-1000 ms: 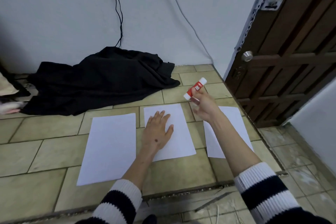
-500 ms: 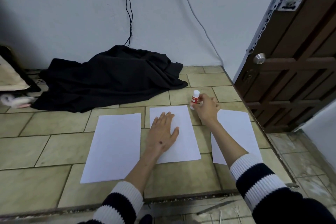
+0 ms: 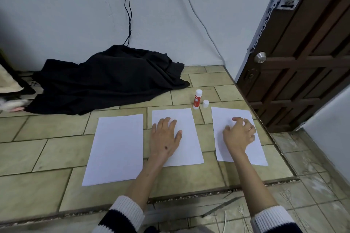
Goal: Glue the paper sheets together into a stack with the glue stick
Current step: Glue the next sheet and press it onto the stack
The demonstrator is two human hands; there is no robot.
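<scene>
Right hand (image 3: 239,135): fingers (image 3: 246,122) curled and spread over the upper part of the right-hand white paper sheet (image 3: 244,155), tips at or just above the paper; contact cannot be confirmed. Nothing is gripped. Left hand (image 3: 165,136): fingers (image 3: 166,122) extended, palm down, pressing flat on the middle white paper sheet (image 3: 189,149); it grips nothing either.

A third white paper sheet (image 3: 115,147) lies to the left, untouched. All three sheets lie singly on the tan tiled floor (image 3: 47,149), side by side with floor showing between them.

The red-and-white glue stick (image 3: 197,99) stands upright on the floor beyond the gap between the middle and right sheets, with its small white cap (image 3: 205,103) just beside it, so the stick appears uncapped.

Progress, as judged: no sheet is stacked yet. Whether glue lies on the middle sheet cannot be seen. Stacking and any further gluing remain.

Containers: none in view. A crumpled black cloth (image 3: 106,81) lies against the wall behind.
</scene>
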